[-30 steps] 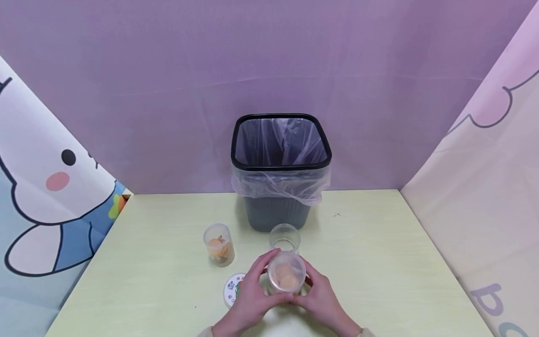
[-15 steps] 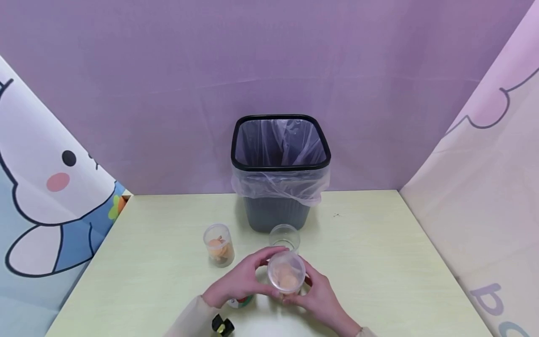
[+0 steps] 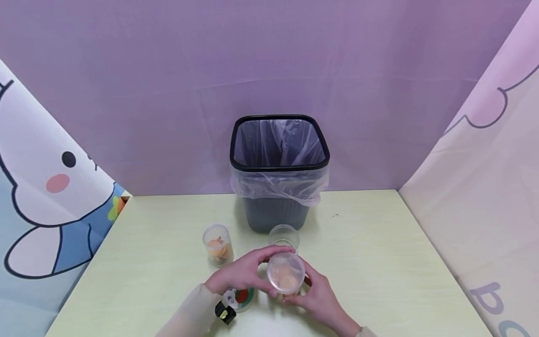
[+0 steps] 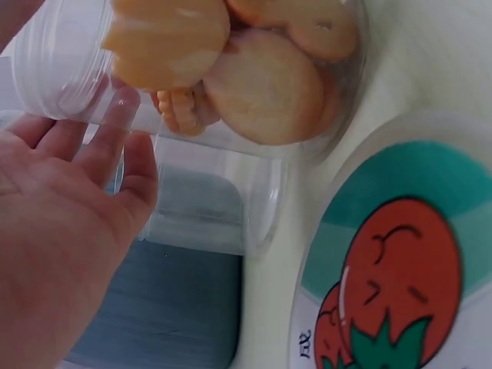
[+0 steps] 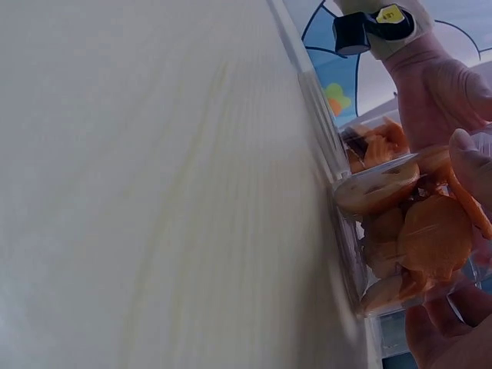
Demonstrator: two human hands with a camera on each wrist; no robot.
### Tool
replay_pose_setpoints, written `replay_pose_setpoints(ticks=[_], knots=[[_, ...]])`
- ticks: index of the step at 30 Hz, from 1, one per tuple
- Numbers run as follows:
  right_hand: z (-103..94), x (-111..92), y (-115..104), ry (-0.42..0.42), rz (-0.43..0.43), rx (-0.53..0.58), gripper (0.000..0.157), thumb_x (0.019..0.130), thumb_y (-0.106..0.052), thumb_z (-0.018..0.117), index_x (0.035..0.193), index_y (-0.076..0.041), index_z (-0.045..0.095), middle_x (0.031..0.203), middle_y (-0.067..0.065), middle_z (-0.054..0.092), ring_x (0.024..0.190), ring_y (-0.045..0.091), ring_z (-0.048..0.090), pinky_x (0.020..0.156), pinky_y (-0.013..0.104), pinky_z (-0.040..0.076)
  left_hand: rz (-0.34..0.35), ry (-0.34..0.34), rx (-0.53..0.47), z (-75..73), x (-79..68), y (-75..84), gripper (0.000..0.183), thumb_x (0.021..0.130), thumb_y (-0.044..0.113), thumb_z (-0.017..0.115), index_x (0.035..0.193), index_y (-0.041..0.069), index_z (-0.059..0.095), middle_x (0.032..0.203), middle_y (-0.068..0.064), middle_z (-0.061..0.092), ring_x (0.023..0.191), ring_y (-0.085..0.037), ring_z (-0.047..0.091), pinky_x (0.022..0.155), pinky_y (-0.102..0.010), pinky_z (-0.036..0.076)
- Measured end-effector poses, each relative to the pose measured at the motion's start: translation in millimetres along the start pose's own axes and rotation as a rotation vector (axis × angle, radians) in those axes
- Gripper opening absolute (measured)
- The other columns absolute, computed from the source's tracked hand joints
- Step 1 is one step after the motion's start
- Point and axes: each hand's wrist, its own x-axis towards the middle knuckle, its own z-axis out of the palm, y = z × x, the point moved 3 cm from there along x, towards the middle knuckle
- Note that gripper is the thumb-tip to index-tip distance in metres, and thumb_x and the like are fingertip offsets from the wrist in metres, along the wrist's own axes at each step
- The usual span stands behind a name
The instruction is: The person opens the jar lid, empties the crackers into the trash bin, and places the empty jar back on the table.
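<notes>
The left hand [image 3: 246, 271] and the right hand [image 3: 318, 292] grip one jar [image 3: 286, 277] between them, so neither is nearer; it sits in the middle of the frame they make. The jar's long axis runs close to upright, rim uppermost, with orange-tan pieces [image 4: 265, 88] inside; whether its base touches the table [image 3: 362, 248] I cannot tell. The left fingers curve round the far side of the jar and the left thumb lies along the near side, leaving a gap at the web; the right thumb comes in at the near side too, below the rim, its fingers behind the right wall. Under the left wrist, which bears a small black device [image 3: 225, 312], a printed disc [image 3: 241, 298] lies flat on the table. Beyond the left hand, towards the table's left edge, a second jar [image 3: 218, 247] stands upright with similar pieces. Straight beyond the held jar is a see-through jar [image 3: 284, 234], just in front of a lined bin [image 3: 275, 215] near the table's far edge
</notes>
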Motion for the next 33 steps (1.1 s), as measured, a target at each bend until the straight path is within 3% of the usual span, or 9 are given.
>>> replay_pose_setpoints(ticks=[8, 12, 18, 25, 33], knots=[[0.7, -1, -1, 0.0, -0.022, 0.037, 0.096, 0.061, -0.027, 0.095, 0.146, -0.024, 0.05, 0.137, -0.008, 0.058, 0.129, 0.02, 0.052, 0.105, 0.04, 0.042, -0.002, 0.106, -0.051, 9.6, -7.8, 0.8, 0.092, 0.071, 0.014, 0.091, 0.15, 0.021, 0.044, 0.145, 0.009, 0.051, 0.131, -0.021, 0.048, 0.109, -0.044, 0.033], [1.3, 0, 0, 0.003, -0.036, 0.05, 0.097, 0.061, -0.024, 0.095, 0.146, -0.02, 0.049, 0.139, -0.005, 0.058, 0.13, 0.022, 0.051, 0.105, 0.041, 0.042, 0.006, 0.188, -0.06, 16.1, -11.8, 2.1, 0.092, 0.07, 0.015, 0.091, 0.15, 0.02, 0.045, 0.147, 0.008, 0.049, 0.133, -0.023, 0.046, 0.108, -0.045, 0.034], [0.1, -1, -2, 0.007, -0.03, 0.033, 0.091, 0.064, -0.027, 0.095, 0.144, -0.024, 0.051, 0.138, -0.008, 0.058, 0.13, 0.019, 0.051, 0.104, 0.042, 0.043, 0.016, 0.326, -0.03, 28.0, -17.8, 5.3, 0.092, 0.07, 0.019, 0.092, 0.149, 0.024, 0.045, 0.145, 0.006, 0.051, 0.131, -0.024, 0.048, 0.105, -0.044, 0.037], [-0.6, -1, 0, 0.02, -0.024, -0.02, 0.087, 0.068, -0.037, 0.092, 0.144, -0.028, 0.051, 0.136, -0.009, 0.059, 0.13, 0.018, 0.05, 0.102, 0.047, 0.044, -0.024, 0.475, 0.038, 43.0, -22.8, 10.7, 0.093, 0.07, 0.029, 0.092, 0.149, 0.021, 0.044, 0.146, 0.006, 0.05, 0.126, -0.024, 0.053, 0.102, -0.044, 0.041], [-1.0, -1, 2, 0.025, -0.02, -0.032, 0.091, 0.067, -0.033, 0.093, 0.146, -0.021, 0.05, 0.14, -0.004, 0.056, 0.131, 0.02, 0.049, 0.102, 0.045, 0.044, -0.134, 0.627, 0.049, 61.1, -27.4, 12.1, 0.095, 0.07, 0.042, 0.09, 0.15, 0.036, 0.039, 0.15, 0.014, 0.043, 0.127, -0.019, 0.051, 0.104, -0.047, 0.037]])
